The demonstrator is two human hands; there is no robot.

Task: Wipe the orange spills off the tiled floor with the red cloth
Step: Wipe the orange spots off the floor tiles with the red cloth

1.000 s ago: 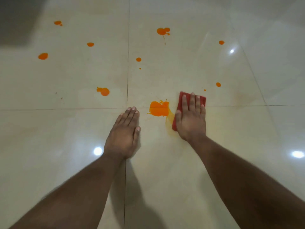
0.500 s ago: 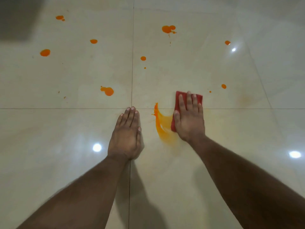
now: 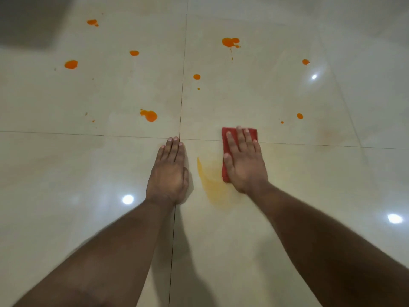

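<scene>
My right hand (image 3: 244,161) lies flat on the folded red cloth (image 3: 225,138) and presses it to the glossy cream tiled floor (image 3: 287,103), fingers straight. Just left of the cloth a pale orange curved smear (image 3: 209,180) marks the tile. My left hand (image 3: 169,171) rests flat on the floor beside the tile joint, fingers together, holding nothing. Several orange spills dot the tiles farther out: a blob (image 3: 149,115) ahead of my left hand, a bigger splat (image 3: 230,42) far ahead, a small drop (image 3: 196,76) between them, and a spot (image 3: 299,116) to the right of the cloth.
More orange spots lie at the far left (image 3: 71,64), (image 3: 134,53), (image 3: 92,22) and far right (image 3: 305,62). Dark grout lines cross near my left fingertips. A dark shadowed patch (image 3: 28,21) fills the top left corner. Ceiling lights reflect off the tiles.
The thick orange puddle left of the cloth has been wiped into a thin pale smear as my right hand moved the cloth across it. My left hand stayed planted.
</scene>
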